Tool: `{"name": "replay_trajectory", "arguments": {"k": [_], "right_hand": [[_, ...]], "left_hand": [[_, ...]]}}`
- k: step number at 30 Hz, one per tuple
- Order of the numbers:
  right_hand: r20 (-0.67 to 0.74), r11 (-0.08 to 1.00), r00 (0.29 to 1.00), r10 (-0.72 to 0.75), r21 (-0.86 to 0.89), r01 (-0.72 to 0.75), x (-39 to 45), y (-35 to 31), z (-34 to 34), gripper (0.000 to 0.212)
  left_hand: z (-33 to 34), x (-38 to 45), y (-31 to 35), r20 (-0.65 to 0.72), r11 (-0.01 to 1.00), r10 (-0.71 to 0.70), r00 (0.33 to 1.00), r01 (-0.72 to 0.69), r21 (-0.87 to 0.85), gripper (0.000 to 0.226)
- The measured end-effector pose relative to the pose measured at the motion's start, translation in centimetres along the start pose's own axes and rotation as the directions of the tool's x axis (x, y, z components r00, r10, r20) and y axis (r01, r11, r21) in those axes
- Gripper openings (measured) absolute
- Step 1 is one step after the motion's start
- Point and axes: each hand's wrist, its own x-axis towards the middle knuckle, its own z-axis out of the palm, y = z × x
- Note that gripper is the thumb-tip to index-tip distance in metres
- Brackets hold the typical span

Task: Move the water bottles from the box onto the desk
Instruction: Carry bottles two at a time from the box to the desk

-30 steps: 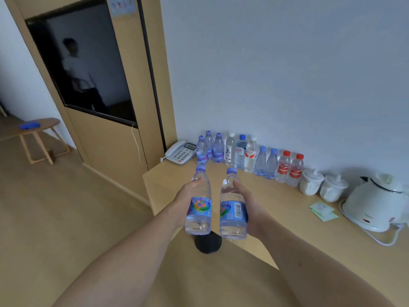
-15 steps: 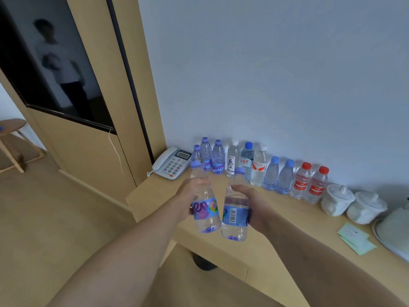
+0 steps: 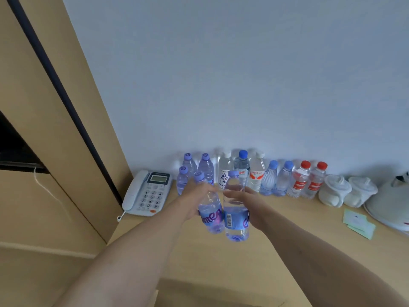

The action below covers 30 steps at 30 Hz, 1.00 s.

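Both bottles now hang over the worktop (image 3: 276, 258), carried forward from the open floor they hovered above a second ago, and the row of bottles (image 3: 254, 173) against the wall stands far nearer than before. Judging by that advance, the carrying is nearly over and only the setting-down remains for this pair.

At centre, the left hand (image 3: 197, 198) wraps its fingers round the upper body of the left bottle (image 3: 210, 216), which tilts with its purple cap leaning toward the phone (image 3: 148, 193) and its base swung the other way. Beside it, the right hand (image 3: 245, 202) grips the right bottle (image 3: 235, 213) round the shoulder, thumb across the front, and holds it close to upright. The two bottles touch or nearly touch at their labels; neither base has reached the wood yet, as far as the view allows.

Both forearms stretch out long and almost parallel from the bottom corners, converging just in front of the row. To the right of the row sit two white lidded cups (image 3: 347, 191), then a white kettle (image 3: 389, 202), with green paper slips (image 3: 358, 222) lying before them. Free worktop shows in front of the row, beside the phone, which looks the likeliest landing place. No box appears in view.
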Motion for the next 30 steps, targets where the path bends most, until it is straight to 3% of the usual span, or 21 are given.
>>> {"name": "replay_trajectory", "arguments": {"k": [4, 8, 14, 20, 30], "right_hand": [[-0.104, 0.998, 0.994, 0.036, -0.045, -0.041, 1.3, -0.2, 1.3, 0.056], [-0.172, 0.993, 0.985, 0.024, -0.107, -0.043, 3.9, -0.1, 1.7, 0.057], [-0.26, 0.937, 0.965, -0.024, -0.343, -0.069, 8.6, -0.6, 2.4, 0.069], [-0.275, 0.851, 0.958, -0.079, -0.519, -0.079, 12.0, -0.8, 2.7, 0.076], [-0.266, 0.853, 0.958, -0.11, -0.519, -0.046, 13.4, -0.6, 3.2, 0.057]], "left_hand": [[-0.5, 3.7, 0.4, -0.015, 0.992, 0.054, 0.998, -0.052, 0.116, 0.028], [-0.4, 6.6, 1.0, 0.01, 0.984, 0.087, 0.996, -0.088, 0.158, 0.038], [-0.4, 10.4, 1.5, -0.049, 0.975, 0.097, 0.994, -0.085, 0.204, 0.055], [1.3, 12.4, 2.6, -0.151, 0.877, 0.156, 0.976, -0.066, 0.476, 0.058], [0.7, 13.7, 3.0, -0.142, 0.789, 0.134, 0.981, -0.019, 0.614, 0.056]]}}
